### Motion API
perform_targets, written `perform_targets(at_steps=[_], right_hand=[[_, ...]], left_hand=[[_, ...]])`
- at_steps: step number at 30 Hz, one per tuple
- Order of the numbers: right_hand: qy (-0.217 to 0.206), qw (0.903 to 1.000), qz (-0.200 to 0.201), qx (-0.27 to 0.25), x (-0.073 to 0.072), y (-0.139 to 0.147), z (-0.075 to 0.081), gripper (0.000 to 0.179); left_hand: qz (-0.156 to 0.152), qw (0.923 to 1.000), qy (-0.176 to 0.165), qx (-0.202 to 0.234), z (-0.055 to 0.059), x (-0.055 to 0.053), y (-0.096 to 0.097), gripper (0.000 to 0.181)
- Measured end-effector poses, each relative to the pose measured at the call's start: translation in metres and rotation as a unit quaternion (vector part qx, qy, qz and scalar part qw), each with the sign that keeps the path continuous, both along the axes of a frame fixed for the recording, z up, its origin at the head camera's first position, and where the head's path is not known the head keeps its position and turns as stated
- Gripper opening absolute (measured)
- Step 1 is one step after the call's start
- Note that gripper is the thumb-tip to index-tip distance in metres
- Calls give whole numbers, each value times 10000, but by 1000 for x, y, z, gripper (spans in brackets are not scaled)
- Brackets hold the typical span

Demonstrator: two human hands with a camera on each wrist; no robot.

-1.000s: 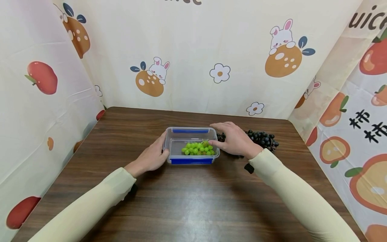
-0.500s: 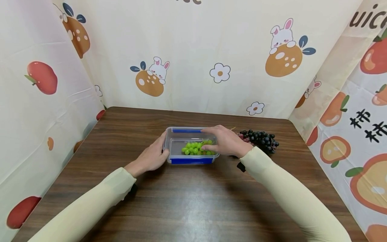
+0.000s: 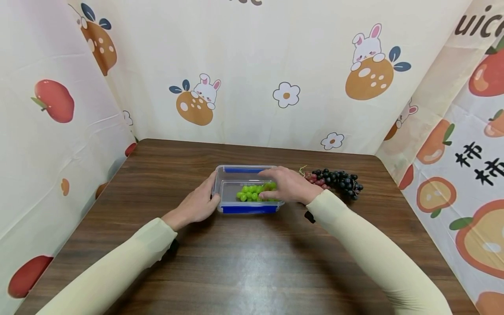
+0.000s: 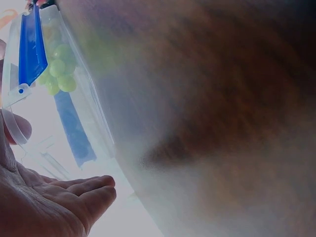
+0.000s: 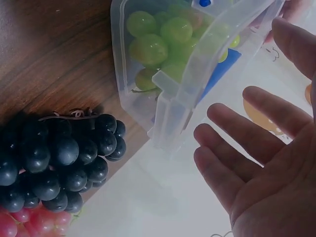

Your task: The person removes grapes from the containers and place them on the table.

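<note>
A clear plastic food container [image 3: 248, 209] with blue clips stands mid-table, holding a bunch of green grapes [image 3: 252, 190] in its right part. My left hand [image 3: 200, 199] rests along the container's left end, fingers fairly straight and thumb at the front corner. In the left wrist view, its fingertips [image 4: 98, 190] reach along the plastic beside a blue clip. Above the container's right end, my right hand [image 3: 289, 186] spreads over the grapes and covers some of them. Seen from the right wrist, that palm is bare and its fingers [image 5: 247, 131] are apart from the grapes.
To the right of the container lie black grapes [image 3: 341, 181], with red grapes [image 3: 315, 180] against their left side, partly behind my right arm. Patterned curtains [image 3: 252, 65] enclose the brown wooden table [image 3: 236, 262] at the back and both sides.
My right hand has moved left, from the container's right edge to over the green grapes, uncovering the red grapes. The left hand and the container have stayed in place.
</note>
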State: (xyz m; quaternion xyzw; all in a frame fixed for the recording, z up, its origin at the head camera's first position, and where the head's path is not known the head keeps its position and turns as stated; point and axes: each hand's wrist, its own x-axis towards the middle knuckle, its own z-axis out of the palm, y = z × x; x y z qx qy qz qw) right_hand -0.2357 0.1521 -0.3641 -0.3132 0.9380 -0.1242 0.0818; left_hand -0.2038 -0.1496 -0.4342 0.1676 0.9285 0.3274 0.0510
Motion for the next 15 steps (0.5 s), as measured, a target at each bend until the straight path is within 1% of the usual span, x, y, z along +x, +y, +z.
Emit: perform_targets(at_steps=[5, 15], right_hand=[[-94, 9999, 79, -32, -3, -3, -3, 67], [-511, 9982, 314, 33, -10, -6, -8, 64]], left_hand=[[23, 10000, -21, -9, 0, 0, 0, 79], [-4, 10000, 16, -6, 0, 0, 0, 79]])
